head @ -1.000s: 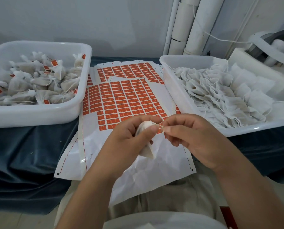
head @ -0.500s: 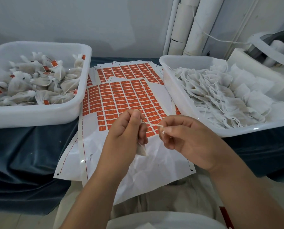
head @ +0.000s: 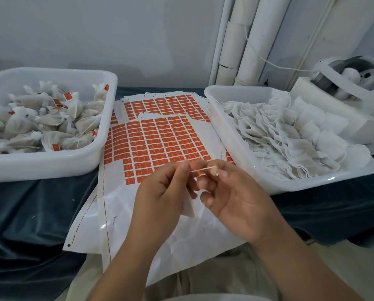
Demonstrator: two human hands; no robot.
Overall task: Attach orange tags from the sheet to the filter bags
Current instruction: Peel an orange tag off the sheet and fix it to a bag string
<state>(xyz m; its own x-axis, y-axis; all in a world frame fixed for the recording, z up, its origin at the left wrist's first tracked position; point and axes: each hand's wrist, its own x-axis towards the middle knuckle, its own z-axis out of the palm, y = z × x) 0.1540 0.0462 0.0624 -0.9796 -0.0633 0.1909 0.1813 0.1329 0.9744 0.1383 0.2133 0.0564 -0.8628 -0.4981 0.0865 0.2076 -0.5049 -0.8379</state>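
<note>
White filter bag point(head: 189, 209) dangling, string point(head: 203, 169) taut; orange tag sheet point(head: 155, 144) flat beneath.

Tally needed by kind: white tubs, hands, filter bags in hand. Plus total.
White tubs: 2 (left tub, right tub)
Hands: 2 (left hand, right hand)
Held filter bag: 1 (left hand holds it, right hand pinches its string)
Total: 5

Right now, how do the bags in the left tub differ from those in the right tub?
The left tub's bags are plump and bunched; the right tub's bags lie flat. The left tub's bags carry orange tags; the right tub's bags show none. Both are white.
</note>
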